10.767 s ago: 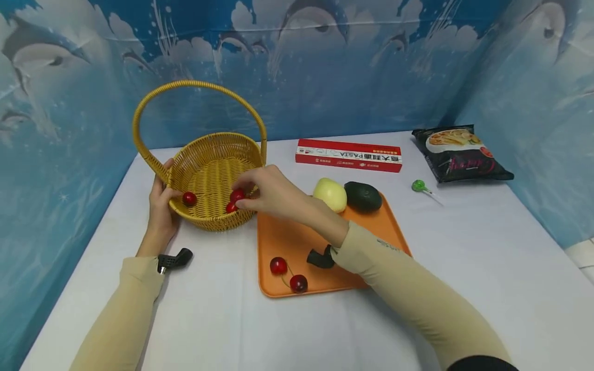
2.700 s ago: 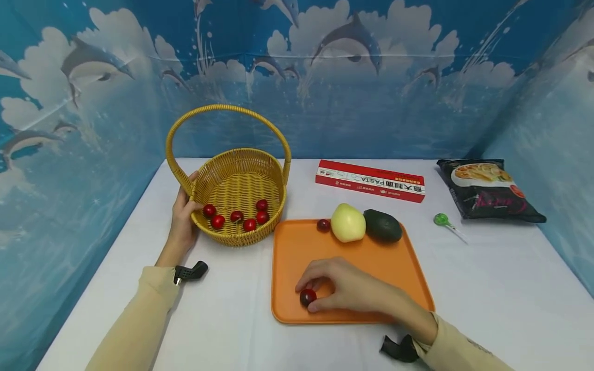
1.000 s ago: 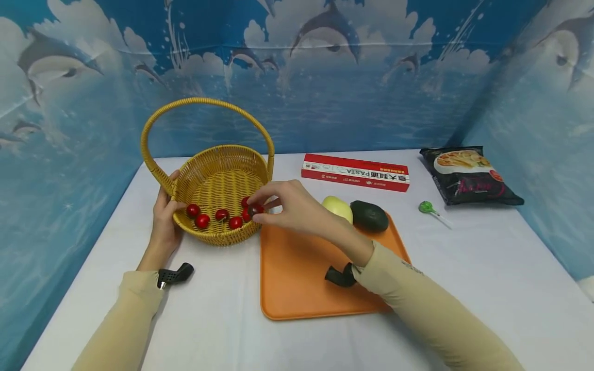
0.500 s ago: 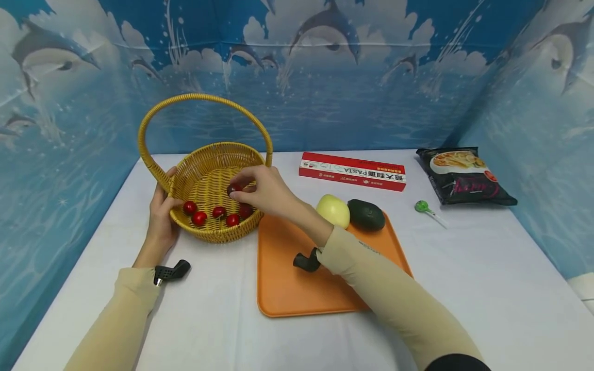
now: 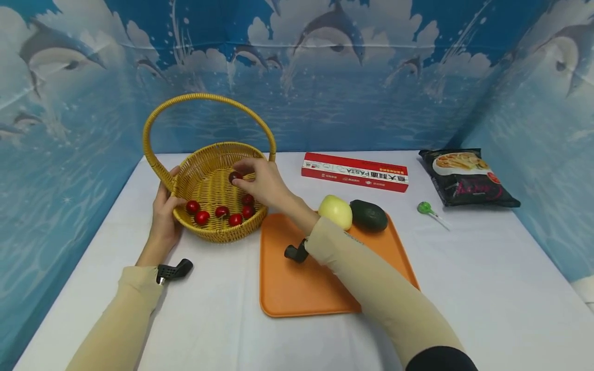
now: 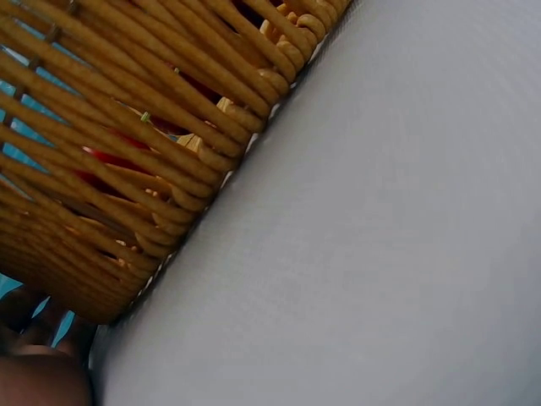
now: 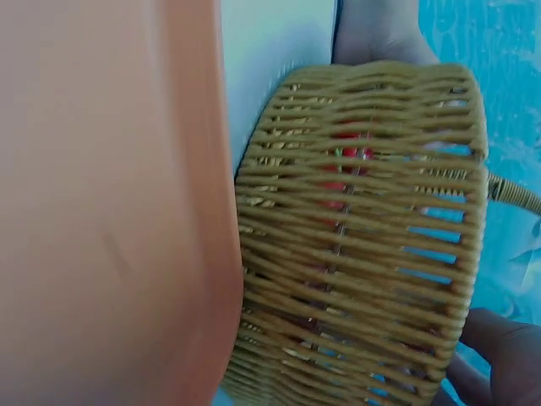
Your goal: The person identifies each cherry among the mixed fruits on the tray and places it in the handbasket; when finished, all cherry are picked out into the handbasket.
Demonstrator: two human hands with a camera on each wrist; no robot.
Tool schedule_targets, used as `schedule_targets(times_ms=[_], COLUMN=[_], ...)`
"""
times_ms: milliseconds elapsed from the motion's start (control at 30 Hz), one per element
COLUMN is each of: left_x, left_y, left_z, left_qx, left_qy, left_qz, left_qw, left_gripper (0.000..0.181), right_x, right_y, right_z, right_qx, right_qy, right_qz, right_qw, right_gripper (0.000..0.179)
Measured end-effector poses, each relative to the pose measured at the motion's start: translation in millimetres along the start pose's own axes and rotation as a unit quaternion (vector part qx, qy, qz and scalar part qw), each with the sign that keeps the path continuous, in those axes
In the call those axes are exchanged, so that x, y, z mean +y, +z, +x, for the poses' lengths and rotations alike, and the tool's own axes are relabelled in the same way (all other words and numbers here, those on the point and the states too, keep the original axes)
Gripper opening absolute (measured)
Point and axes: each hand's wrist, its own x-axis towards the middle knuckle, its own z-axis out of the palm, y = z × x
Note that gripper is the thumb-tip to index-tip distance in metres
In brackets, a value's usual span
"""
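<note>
A yellow wicker basket (image 5: 218,234) with a tall arched handle stands at the left of the white table. My left hand (image 5: 162,216) holds its left rim, thumb in front and fingers behind. Inside, several red cherries (image 5: 235,219) lie along the near and right side. Over the back of the basket's interior, my right hand (image 5: 264,183) pinches a dark red cherry (image 5: 234,176) between thumb and fingers. Through the weave in the right wrist view, bits of red cherry (image 7: 348,152) show. The left wrist view has mostly the basket's side (image 6: 135,110) and tablecloth.
An orange tray (image 5: 297,299) sits right of the basket, partly under my right forearm. On it are a pale yellow-green apple (image 5: 335,211) and an avocado (image 5: 368,215). Behind are a red pasta box (image 5: 355,172), a green lollipop (image 5: 424,207) and a black food packet (image 5: 468,178).
Earlier, two stemmed cherries lay on the tray's near left; more cherries are now in the basket. My right hand carried a cherry from the tray and moved deeper over the basket. My left hand stayed.
</note>
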Motion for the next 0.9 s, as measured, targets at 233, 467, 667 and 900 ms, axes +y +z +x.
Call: schedule_targets(times_ms=[233,467,667,900], left_x=[-1.4,0.6,3.2,1.4], left_y=[1.4,-1.0,-4.4,0.8], left_z=[1.2,-0.3,-1.1,1.8], left_qx=[-0.005,0.000,0.007,0.007], left_qy=[-0.002,0.000,-0.002,-0.007], left_qz=[0.012,0.001,-0.007,0.000], left_qw=[0.9999,1.0000,0.9999,1.0000], left_gripper=[0.079,0.080,0.080,0.079], right_x=[-1,-7,-5,2], right_y=[-9,-22,-35,-71], right_z=[-11.5,-37.9,-69.1,-113.0], right_qx=[-0.003,-0.071,-0.082,-0.059], right_qy=[0.000,-0.043,-0.056,-0.029], right_qz=[0.045,0.042,0.057,0.039], right_qw=[0.9990,0.9957,0.9934,0.9971], right_gripper=[0.042,0.033,0.031,0.037])
